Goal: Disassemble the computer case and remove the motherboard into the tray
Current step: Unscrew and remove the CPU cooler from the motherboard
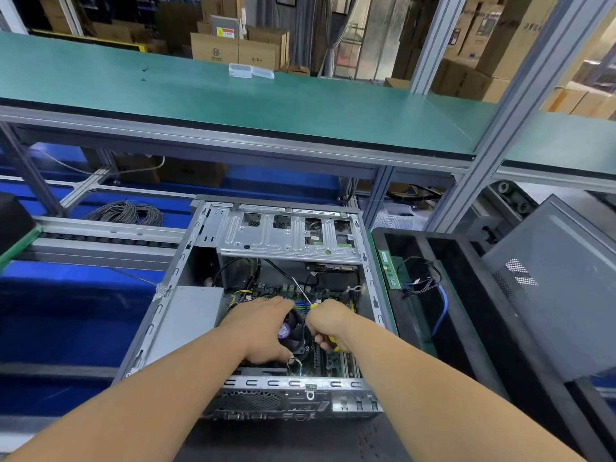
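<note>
The computer case [266, 295] is lying open on its side on the bench in front of the person, its back panel with the ports facing them. The motherboard [333, 361] is sitting inside it, low in the open cavity, with a black fan [295, 330] mounted on it and thin cables running over its far edge. The left hand [263, 331] is resting on the fan, palm down, its fingers curving over the fan's far side and its thumb near the close edge. The right hand [328, 323] is gripping a yellow-handled screwdriver [308, 300], fingers curled tight around the handle, the metal shaft angling up and away over the board. A silver drive cage [286, 236] is spanning the far end of the case. Just to the right, a black tray [466, 295] is holding a green memory stick [389, 270], a bundle of black wires [420, 278] and a blue cable [441, 310]. A grey panel [560, 288] is leaning beyond the tray. A green shelf [233, 95] is running overhead, carrying two small clear boxes [250, 71].
</note>
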